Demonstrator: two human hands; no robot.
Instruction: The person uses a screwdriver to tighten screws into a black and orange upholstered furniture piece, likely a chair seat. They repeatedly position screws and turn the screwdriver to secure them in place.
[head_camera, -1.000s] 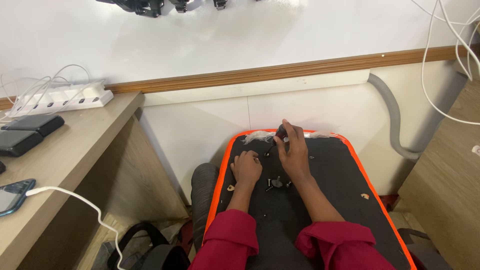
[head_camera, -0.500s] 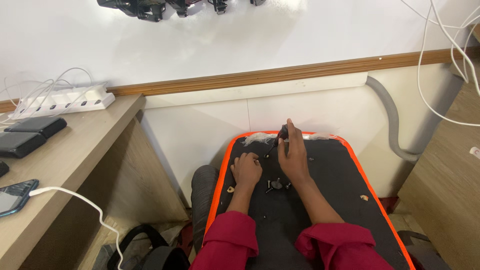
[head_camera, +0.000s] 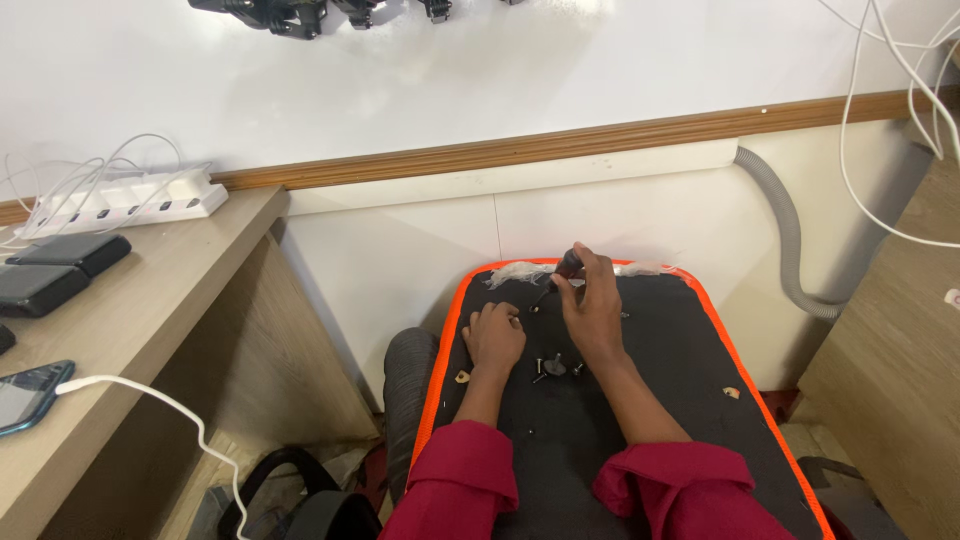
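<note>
A black board with an orange rim (head_camera: 700, 300) lies across my lap. My right hand (head_camera: 593, 308) grips a small screwdriver with a dark handle (head_camera: 568, 264), its tip angled down toward the board near the far edge. My left hand (head_camera: 494, 336) rests fisted on the board just left of it, fingers curled against the surface; whether it holds anything is hidden. Several small screws and a metal part (head_camera: 554, 368) lie on the board between my wrists. A small tan piece (head_camera: 462, 377) sits by the left rim.
A wooden desk (head_camera: 130, 330) on the left carries a white power strip (head_camera: 125, 198), dark boxes (head_camera: 70, 252) and a phone on a white cable (head_camera: 28, 395). A grey hose (head_camera: 790, 245) runs down the wall. A wooden panel (head_camera: 890, 370) stands at right; a dark bag (head_camera: 300, 495) lies below.
My right hand with the screwdriver has shifted very slightly; the left hand stays on the board. Little else differs.
</note>
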